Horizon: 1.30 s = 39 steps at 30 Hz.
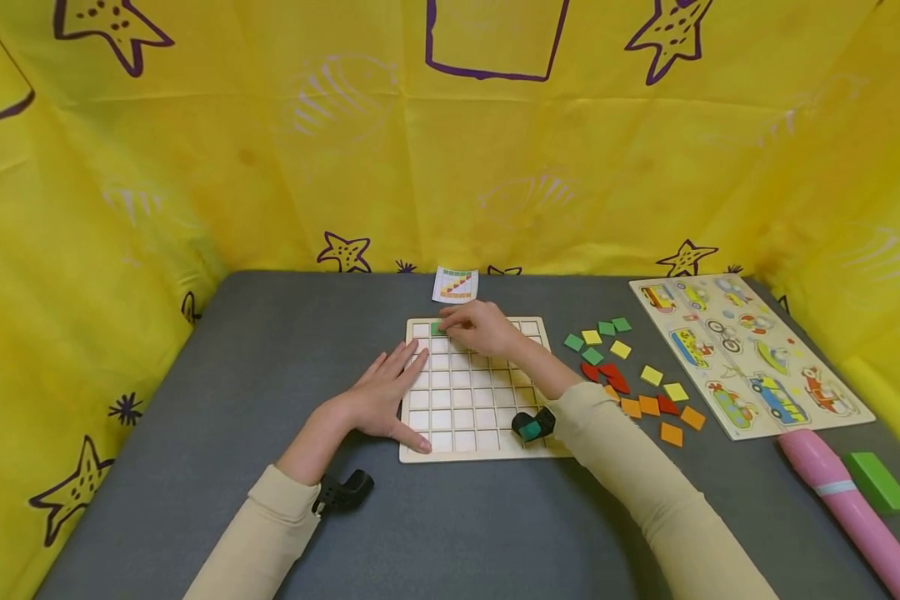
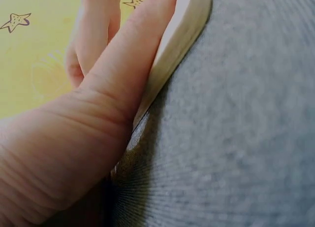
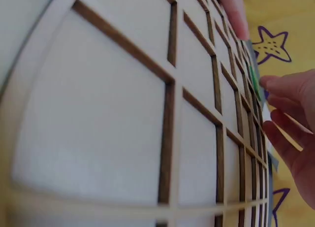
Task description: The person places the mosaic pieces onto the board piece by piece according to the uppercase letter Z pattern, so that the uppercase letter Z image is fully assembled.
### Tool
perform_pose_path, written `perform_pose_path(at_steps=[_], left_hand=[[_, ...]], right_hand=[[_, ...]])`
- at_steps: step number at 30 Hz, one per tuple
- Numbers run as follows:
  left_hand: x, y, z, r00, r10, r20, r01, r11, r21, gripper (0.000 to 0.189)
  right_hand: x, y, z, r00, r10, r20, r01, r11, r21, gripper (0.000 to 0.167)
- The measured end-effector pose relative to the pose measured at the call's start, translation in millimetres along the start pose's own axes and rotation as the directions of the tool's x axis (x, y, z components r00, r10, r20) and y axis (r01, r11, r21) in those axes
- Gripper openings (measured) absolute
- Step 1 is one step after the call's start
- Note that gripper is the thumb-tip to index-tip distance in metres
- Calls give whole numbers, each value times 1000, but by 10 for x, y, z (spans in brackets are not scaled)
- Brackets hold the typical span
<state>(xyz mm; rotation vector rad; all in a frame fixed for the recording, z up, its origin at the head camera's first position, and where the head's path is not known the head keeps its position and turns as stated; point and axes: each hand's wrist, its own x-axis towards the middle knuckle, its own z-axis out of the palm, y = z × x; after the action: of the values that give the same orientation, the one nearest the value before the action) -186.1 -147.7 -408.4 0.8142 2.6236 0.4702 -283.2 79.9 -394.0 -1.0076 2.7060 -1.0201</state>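
Observation:
A pale wooden grid board [image 1: 487, 457] with white square cells lies on the dark table. My left hand [image 1: 382, 396] rests spread over its left edge, with the thumb [image 2: 128, 64] along the rim near the front left corner. At the far row, my right hand [image 1: 482, 327] pinches a green square tile [image 1: 438, 329] at the second cell from the left. Thumb and fingertips of that hand meet the green tile [image 3: 254, 81] low over the grid in the right wrist view; they partly hide it.
Right of the board lie loose green, yellow, orange [image 1: 671, 434] and red [image 1: 613, 377] pieces. A small pattern card [image 1: 456, 285] stands behind the board. Farther right are a picture puzzle board [image 1: 765, 354], a pink tube-shaped object [image 1: 847, 500] and a green block [image 1: 879, 482]. Yellow cloth [image 1: 450, 167] surrounds the table.

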Motion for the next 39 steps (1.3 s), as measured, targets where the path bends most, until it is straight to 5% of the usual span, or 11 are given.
perform_pose_path(at_steps=[5, 15, 19, 31, 39], left_hand=[[17, -35, -4, 1000, 17, -15, -18, 999, -28, 133], [-10, -108, 22, 996, 67, -60, -71, 995, -64, 128], [-12, -99, 0, 996, 70, -61, -74, 994, -83, 126], [16, -115, -7, 994, 88, -63, -94, 990, -109, 121], [15, -127, 6, 994, 90, -62, -96, 991, -94, 121]], right_hand=[[-233, 134, -272, 995, 77, -71, -74, 996, 44, 21], [-1017, 558, -856, 961, 266, -79, -276, 944, -180, 15], [-1191, 650, -924, 961, 268, -65, -276, 939, -204, 17], [-1235, 729, -875, 960, 239, -148, -262, 952, -157, 17], [-972, 538, -746, 922, 333, -197, -325, 943, 71, 22]])
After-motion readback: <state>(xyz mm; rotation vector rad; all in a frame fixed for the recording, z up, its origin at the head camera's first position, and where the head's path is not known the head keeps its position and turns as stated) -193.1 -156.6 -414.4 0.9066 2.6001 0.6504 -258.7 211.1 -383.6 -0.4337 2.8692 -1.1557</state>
